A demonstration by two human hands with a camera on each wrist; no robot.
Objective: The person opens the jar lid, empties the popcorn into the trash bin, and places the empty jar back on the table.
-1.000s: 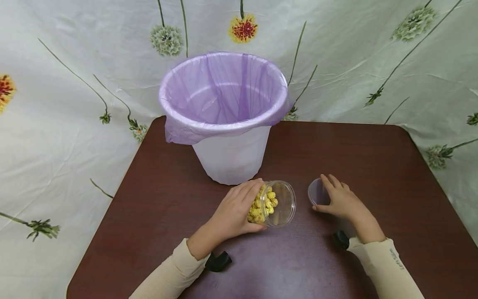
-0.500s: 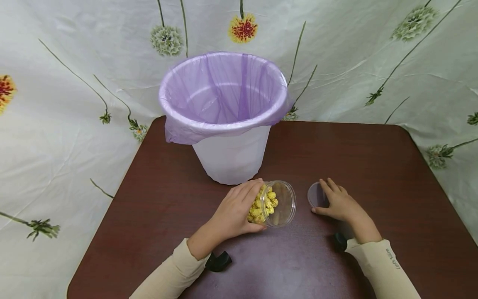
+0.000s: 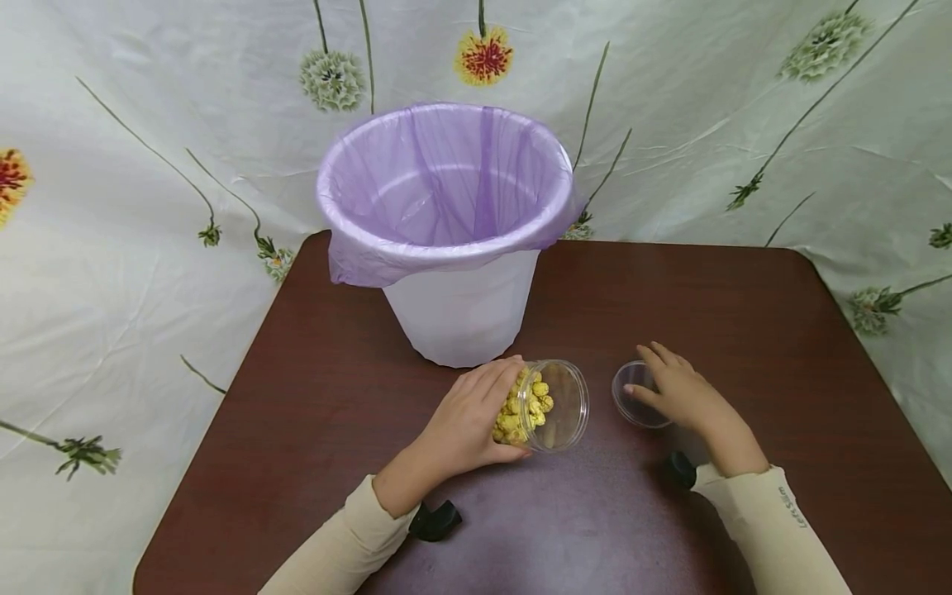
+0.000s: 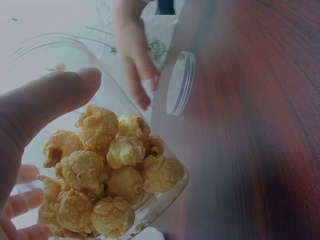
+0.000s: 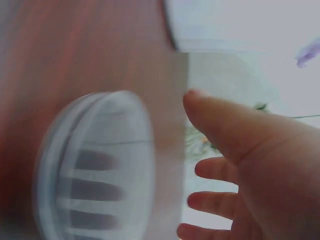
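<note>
My left hand grips a clear plastic jar around its side. The jar leans, with its open mouth facing right. Yellow caramel popcorn fills its lower part, partly behind the fingers in the head view. To the right, a clear round lid lies on the table. Just over that lid is my right hand, fingers spread and holding nothing. In the right wrist view a gap shows between the thumb and the lid, whose surface reflects the fingers.
A white bin lined with a purple bag stands behind the jar on the dark red-brown table. A floral cloth hangs behind the table. Black wrist mounts sit under both cuffs.
The right hand has let go of the lid and risen off it. The lid has settled flat on the table, slightly nearer. The left hand and jar have stayed put.
</note>
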